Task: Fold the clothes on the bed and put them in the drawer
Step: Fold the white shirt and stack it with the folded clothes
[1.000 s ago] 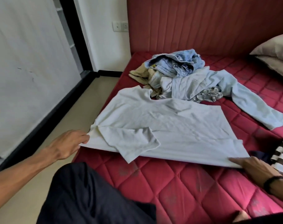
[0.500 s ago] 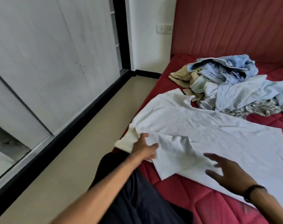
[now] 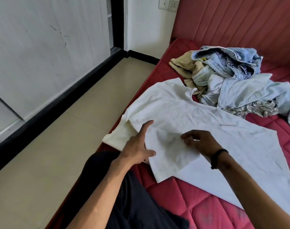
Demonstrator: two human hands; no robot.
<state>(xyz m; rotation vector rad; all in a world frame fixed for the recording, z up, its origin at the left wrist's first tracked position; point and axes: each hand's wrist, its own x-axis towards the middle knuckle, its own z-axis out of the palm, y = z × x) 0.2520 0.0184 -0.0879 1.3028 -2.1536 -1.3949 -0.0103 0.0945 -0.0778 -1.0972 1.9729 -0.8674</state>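
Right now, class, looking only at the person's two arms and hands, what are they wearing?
Both forearms are bare, with no sleeves in view. The right hand has a thin black band round its wrist. The left hand wears nothing: no ring, watch or glove shows.

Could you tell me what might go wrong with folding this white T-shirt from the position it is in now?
1. The white T-shirt has one sleeve hanging past the edge of the bed; a pull could drag it toward the floor.
2. The left hand and right hand work only the folded-in sleeve; the wrinkled body may get creased in.
3. The pile of clothes touches the collar and may snag.
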